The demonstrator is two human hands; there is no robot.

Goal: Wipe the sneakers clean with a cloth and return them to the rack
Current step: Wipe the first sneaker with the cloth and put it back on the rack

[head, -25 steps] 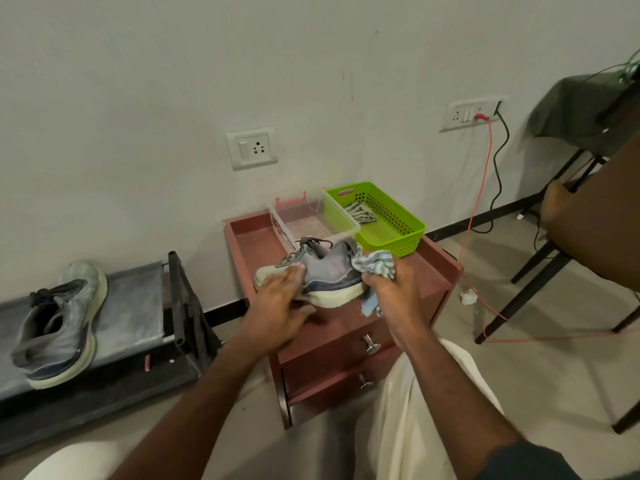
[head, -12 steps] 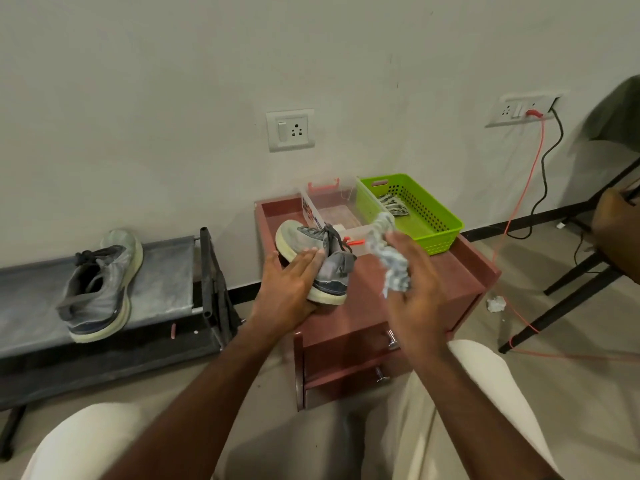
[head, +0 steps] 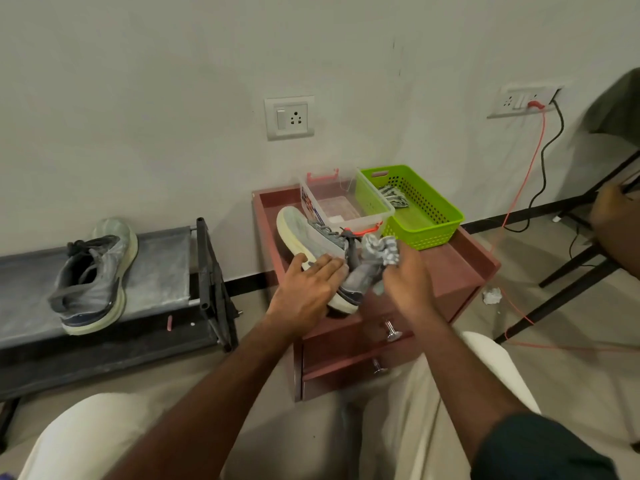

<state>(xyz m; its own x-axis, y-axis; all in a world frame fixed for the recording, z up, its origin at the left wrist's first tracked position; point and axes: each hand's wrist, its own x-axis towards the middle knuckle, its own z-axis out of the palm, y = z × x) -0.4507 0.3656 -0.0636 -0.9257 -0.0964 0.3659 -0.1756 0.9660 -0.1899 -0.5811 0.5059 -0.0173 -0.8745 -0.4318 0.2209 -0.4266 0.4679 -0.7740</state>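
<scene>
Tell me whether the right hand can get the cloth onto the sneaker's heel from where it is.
Probably yes: the right hand holds the cloth right beside the sneaker, with nothing between them.

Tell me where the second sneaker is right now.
In the head view, the second sneaker sits on the grey shoe rack at the left, against the wall, left of the red drawer cabinet.

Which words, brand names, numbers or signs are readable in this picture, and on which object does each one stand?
No text can be read here.
Clear plastic box: a colourful label on its left wall, print too blurred to read.
Sneaker on the cabinet, sneaker on the rack: no legible brand mark.
Wall socket, switch plate: no readable markings.
Green basket, cloth: no lettering visible.
</scene>
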